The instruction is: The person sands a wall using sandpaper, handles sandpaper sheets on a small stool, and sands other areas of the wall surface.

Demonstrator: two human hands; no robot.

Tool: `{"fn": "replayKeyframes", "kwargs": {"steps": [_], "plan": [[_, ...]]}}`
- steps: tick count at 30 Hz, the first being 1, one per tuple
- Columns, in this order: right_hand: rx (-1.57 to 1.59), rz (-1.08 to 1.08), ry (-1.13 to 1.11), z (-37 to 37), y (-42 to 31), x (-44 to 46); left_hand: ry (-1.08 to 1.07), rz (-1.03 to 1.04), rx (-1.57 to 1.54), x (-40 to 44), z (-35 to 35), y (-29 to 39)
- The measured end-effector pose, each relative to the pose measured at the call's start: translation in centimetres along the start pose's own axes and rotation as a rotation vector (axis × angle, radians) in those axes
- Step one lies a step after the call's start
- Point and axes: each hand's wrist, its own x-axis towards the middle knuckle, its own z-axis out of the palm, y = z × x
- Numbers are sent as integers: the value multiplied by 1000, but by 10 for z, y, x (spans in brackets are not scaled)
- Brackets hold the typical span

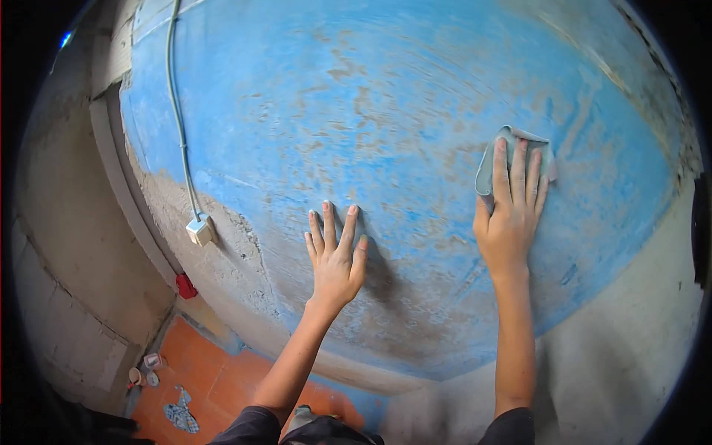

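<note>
Worn blue wall (415,81); orange floor (230,378).

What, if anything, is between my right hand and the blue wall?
A sheet lies between your right hand and the blue wall, under the fingers. Nothing else visible is in the way there.

- Worn on the head, the camera looks forward and down at a blue wall (415,163), within arm's reach of the left hand (337,267) and right hand (510,222).
- Orange floor (222,378) lies farther below, lower left, inside a wide, curved view.
</note>
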Motion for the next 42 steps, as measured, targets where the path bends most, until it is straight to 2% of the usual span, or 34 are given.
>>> {"fn": "replayKeyframes", "kwargs": {"steps": [2,3,6,7,10,13,19,22,23,26,27,29,32,33,35,37,40,42], "plan": [[-8,-57,-7,14,-28,2,19,-58,-39,4,-6,-12],[-57,-182,-102,23,-45,-9,16,-63,-21,6,-10,-19],[45,-368,-226,43,-82,-43,21,-66,-26,9,-19,-39],[80,-397,-246,37,-79,-29,49,-66,-65,10,-21,-48],[-34,-228,-170,14,-89,30,70,-89,-101,11,-26,-63],[34,-75,27,28,-110,59,12,-95,-44,7,-34,-75],[159,-392,-327,70,-185,-7,-34,-86,-3,2,-47,-101],[61,-290,-277,58,-174,21,-65,-64,22,0,-52,-110],[159,-169,-273,46,-170,40,-55,-57,36,0,-51,-111],[93,-14,-90,44,-170,60,-53,-36,50,0,-47,-110],[12,-27,-110,44,-180,52,-63,-40,44,0,-49,-109],[61,-106,-202,67,-202,2,-87,-44,40,0,-50,-111],[270,-74,-321,71,-203,-48,-97,-23,45,-1,-50,-117],[181,-87,-251,67,-190,-36,-115,-40,52,-1,-50,-118],[24,55,-187,39,-162,5,-111,-38,54,-1,-49,-118],[-30,176,35,35,-128,30,-94,-34,38,-1,-47,-119],[-14,328,49,46,-141,14,-87,-50,19,-1,-46,-116],[81,307,-82,63,-183,-40,-75,-34,20,-1,-46,-117]]}}
